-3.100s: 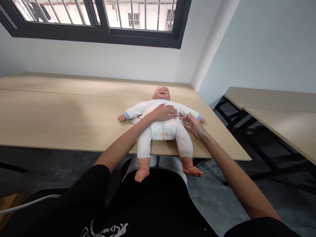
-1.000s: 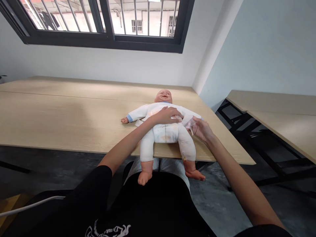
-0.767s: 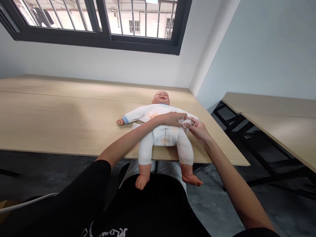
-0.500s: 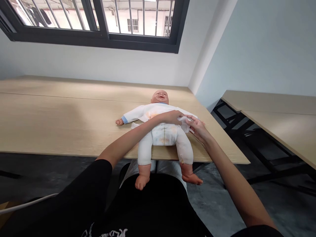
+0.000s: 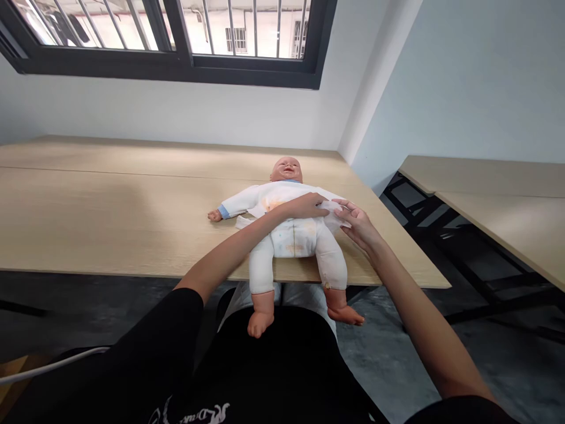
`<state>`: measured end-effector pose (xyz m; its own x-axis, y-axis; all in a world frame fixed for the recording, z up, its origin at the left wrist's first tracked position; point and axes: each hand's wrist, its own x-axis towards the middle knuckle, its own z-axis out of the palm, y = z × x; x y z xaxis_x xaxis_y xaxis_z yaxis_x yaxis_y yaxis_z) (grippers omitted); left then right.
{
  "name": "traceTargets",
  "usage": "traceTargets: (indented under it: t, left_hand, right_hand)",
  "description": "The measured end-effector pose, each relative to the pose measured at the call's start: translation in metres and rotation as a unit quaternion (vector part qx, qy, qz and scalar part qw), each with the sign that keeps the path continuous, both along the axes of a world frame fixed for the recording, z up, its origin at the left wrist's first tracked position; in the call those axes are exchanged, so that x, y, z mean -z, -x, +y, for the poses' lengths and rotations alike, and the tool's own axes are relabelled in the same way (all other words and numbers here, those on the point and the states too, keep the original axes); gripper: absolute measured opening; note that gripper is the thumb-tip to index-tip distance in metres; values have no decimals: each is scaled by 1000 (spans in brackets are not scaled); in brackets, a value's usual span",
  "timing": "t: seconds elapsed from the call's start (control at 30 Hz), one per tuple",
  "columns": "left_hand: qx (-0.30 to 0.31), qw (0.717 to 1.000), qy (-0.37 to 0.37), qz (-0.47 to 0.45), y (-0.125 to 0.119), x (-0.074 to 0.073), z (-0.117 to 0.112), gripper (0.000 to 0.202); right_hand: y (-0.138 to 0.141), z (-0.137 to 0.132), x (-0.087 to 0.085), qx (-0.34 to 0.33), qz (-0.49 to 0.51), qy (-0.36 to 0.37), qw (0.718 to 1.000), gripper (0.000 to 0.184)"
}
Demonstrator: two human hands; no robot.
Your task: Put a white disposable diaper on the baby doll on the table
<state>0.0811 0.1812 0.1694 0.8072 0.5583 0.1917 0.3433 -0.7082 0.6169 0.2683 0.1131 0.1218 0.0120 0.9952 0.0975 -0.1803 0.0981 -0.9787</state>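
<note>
A baby doll (image 5: 286,169) lies on its back on the wooden table (image 5: 88,224), its feet hanging over the front edge. It wears a white top with blue trim. A white diaper (image 5: 295,240) with a printed front covers its hips. My left hand (image 5: 310,205) reaches across the doll's belly, its fingers closed on the inner end of the diaper's white side tab (image 5: 332,217). On the doll's right-hand side in view, my right hand (image 5: 356,225) pinches the outer part of that tab. The other side tab (image 5: 242,222) sticks out beneath my left forearm.
Another table (image 5: 507,221) with dark metal legs stands at the right, across a gap. A barred window (image 5: 247,70) is in the wall behind. A white cable (image 5: 57,366) runs at the lower left, near a brown box (image 5: 17,371).
My right hand has shifted slightly right, and the white tab looks more spread between my hands. The whole view has tilted a little. The doll stays in place.
</note>
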Motion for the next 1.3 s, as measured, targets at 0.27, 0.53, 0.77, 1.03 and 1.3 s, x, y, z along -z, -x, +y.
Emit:
traceTargets:
  t: [0.27,0.53,0.77,1.03,1.3]
  left_hand:
    - [2,999,17,-44,0,3,3,25]
    - [-10,999,12,-30,2,1,1,24]
    - [-56,997,-52,20,0,3,1,28]
    - [-147,972,-159,87,-4,9,0,16]
    - [-72,988,-117,64,-9,15,10,17]
  right_hand:
    - [-11,9,11,88,-270,-40,958,49]
    - [-24,14,23,169,-247,-56,953,56]
    - [-35,9,11,121,-97,14,988,58]
    - [-27,-3,-5,27,-8,50,998,53]
    - [3,2,-24,-61,-97,-7,993,49]
